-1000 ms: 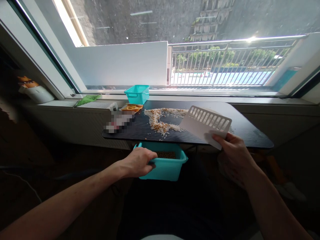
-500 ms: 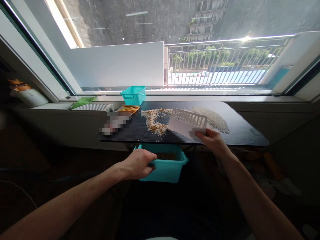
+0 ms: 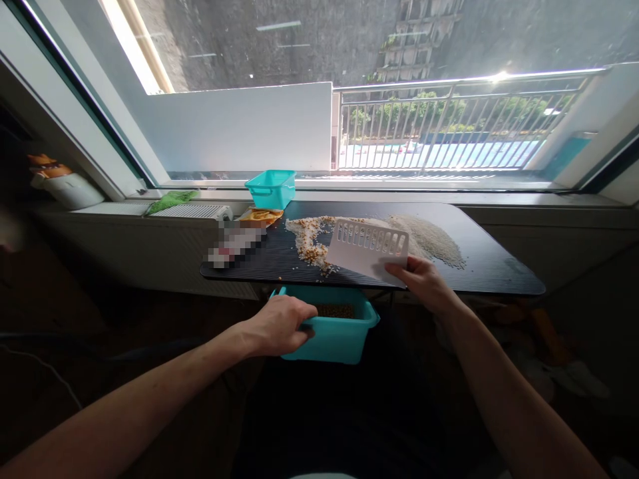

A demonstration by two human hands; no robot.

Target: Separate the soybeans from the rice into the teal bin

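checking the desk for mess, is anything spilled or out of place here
Yes. Loose grains lie scattered straight on the black table, white ones mixed with yellowish ones, not in a container. The right hand holds a slotted white scraper by them; the left hand holds a teal bin below the table's edge.

No readable text anywhere

No words, nos. or brand marks legible on the teal bin (image 3: 344,336), white scraper (image 3: 368,247), small teal bin (image 3: 272,187) or black table (image 3: 494,266). Packet (image 3: 237,243) on the table's left end is blurred out, so any print on it can't be read. Orange wrapper (image 3: 262,215) beside it is too small to make out lettering.
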